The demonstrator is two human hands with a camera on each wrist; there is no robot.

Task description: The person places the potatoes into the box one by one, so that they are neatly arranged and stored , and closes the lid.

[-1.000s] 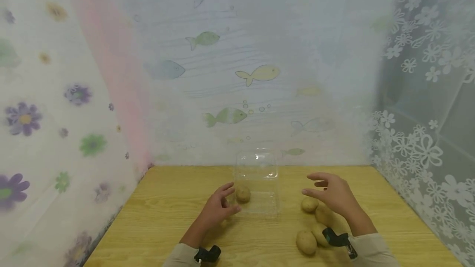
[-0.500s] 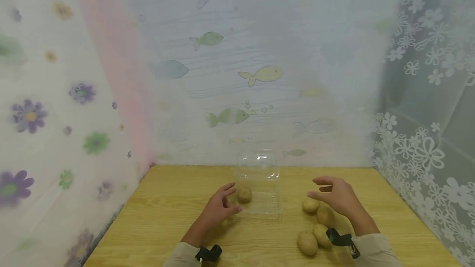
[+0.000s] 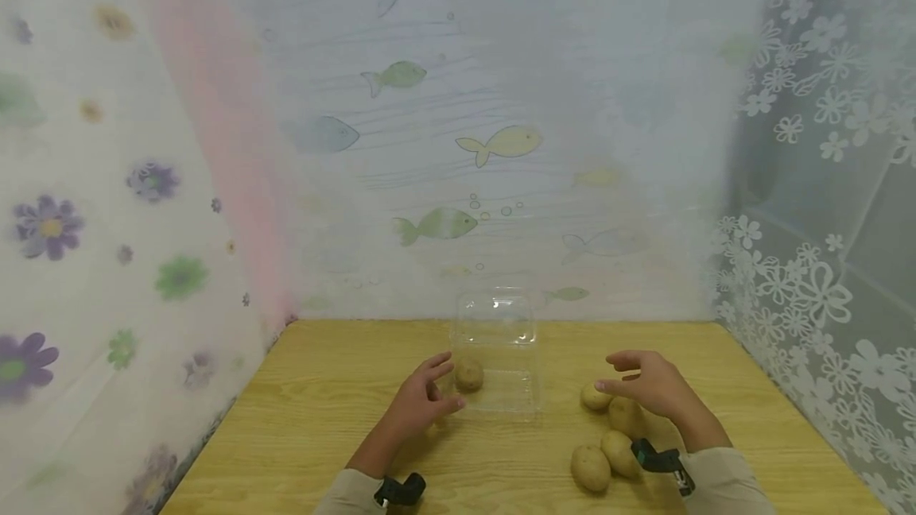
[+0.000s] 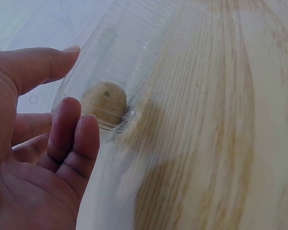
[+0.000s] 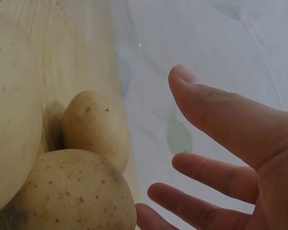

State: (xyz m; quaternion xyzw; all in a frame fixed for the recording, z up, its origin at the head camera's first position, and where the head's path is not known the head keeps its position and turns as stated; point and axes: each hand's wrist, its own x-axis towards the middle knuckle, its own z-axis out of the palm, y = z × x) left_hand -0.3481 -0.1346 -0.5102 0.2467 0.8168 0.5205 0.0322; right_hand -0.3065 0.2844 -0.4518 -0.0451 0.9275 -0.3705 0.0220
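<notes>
A clear plastic clamshell box [image 3: 511,404] stands on the table with its lid raised at the back. Inside its left part lies one potato [image 3: 469,375], also visible through the plastic in the left wrist view. My left hand [image 3: 418,404] is at the box's left side, thumb and fingers apart, fingertips right at the rim and corner. To the right, several loose potatoes [image 3: 591,468] lie in a cluster on the wood. Above the far end of that cluster hovers my right hand [image 3: 654,384], thumb spread from the fingers and nothing between them, near a small potato [image 5: 93,127].
The wooden table [image 3: 322,372] reaches back to a pale curtain [image 3: 608,102] printed with fish. Flowered sheets hang along both sides. A black wrist camera [image 3: 401,490] sits at the left cuff, another camera [image 3: 654,459] at the right one.
My right hand has moved slightly right and lower over the potatoes. My left hand, the box and the potatoes stay put, apart from a small shift of the head view.
</notes>
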